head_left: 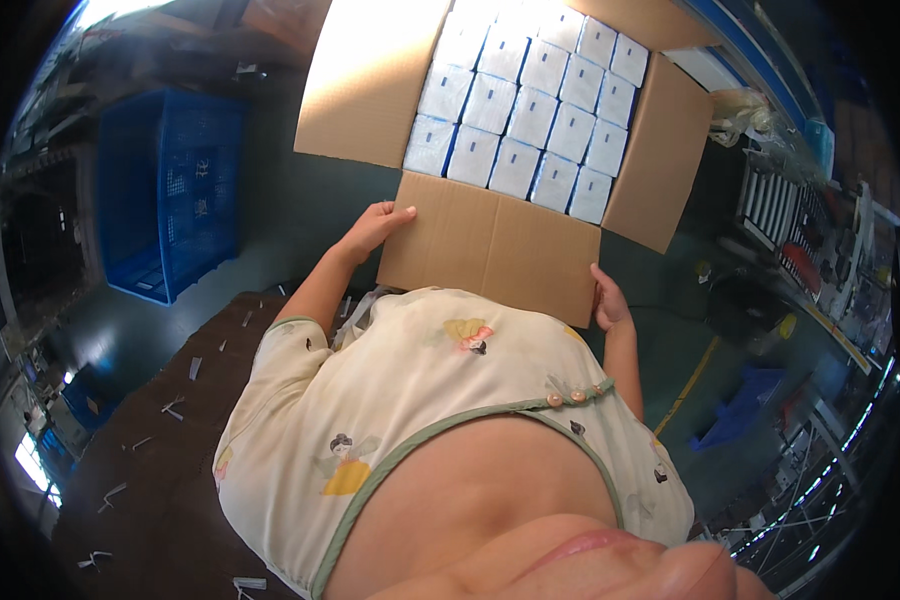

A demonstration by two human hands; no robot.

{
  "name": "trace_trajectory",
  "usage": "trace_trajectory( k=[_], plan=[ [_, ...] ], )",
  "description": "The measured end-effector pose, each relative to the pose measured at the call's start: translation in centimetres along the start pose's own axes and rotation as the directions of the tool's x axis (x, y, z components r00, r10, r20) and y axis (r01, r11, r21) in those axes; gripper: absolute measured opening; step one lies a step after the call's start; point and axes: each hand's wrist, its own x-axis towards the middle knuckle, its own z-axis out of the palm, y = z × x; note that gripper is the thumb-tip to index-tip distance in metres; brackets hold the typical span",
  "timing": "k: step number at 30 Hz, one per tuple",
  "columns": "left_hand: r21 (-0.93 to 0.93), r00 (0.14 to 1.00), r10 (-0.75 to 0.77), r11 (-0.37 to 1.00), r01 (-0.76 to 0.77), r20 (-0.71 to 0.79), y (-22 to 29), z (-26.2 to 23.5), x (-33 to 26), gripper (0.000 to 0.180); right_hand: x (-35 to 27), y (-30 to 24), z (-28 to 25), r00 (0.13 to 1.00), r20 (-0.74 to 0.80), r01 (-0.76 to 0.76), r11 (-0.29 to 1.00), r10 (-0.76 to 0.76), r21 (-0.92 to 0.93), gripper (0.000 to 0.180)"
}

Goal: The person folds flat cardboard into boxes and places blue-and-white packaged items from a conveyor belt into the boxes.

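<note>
A large cardboard box (490, 240) stands open in front of me, its flaps folded outward. Inside, neat rows of white, blue-sided packs (532, 118) fill it; each has a small dark mark on top, and their kind is not clear. My left hand (375, 228) grips the near flap at its left edge, thumb on top and fingers mostly hidden beneath. On the flap's right edge, my right hand (611, 298) has its thumb up against the cardboard, the other fingers curled by the edge and partly hidden. The near flap slopes toward my body.
A blue plastic crate (170, 195) stands on the left. Below it lies a brown surface (170, 440) with scattered white strips. At right are a metal roller rack (770, 207), clear plastic bags (745, 115) and a blue object (738, 408) on the floor beside a yellow line.
</note>
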Motion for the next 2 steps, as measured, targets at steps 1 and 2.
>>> trace_trajectory(
  k=[1, 2],
  plan=[
    [-0.389, 0.995, -0.091, 0.916, 0.101, 0.046, 2.6, 0.9, -1.0, 0.036, -0.5, -0.6, 0.3, 0.996, 0.064, 0.042, 0.983, -0.054, 0.178, 0.059],
    [-0.394, 0.995, -0.087, 0.914, 0.098, 0.046, 2.6, 0.7, -1.5, 0.036, -0.8, -2.1, 0.2, 0.856, 0.450, 0.046, 0.905, -0.254, 0.423, 0.076]
  ],
)
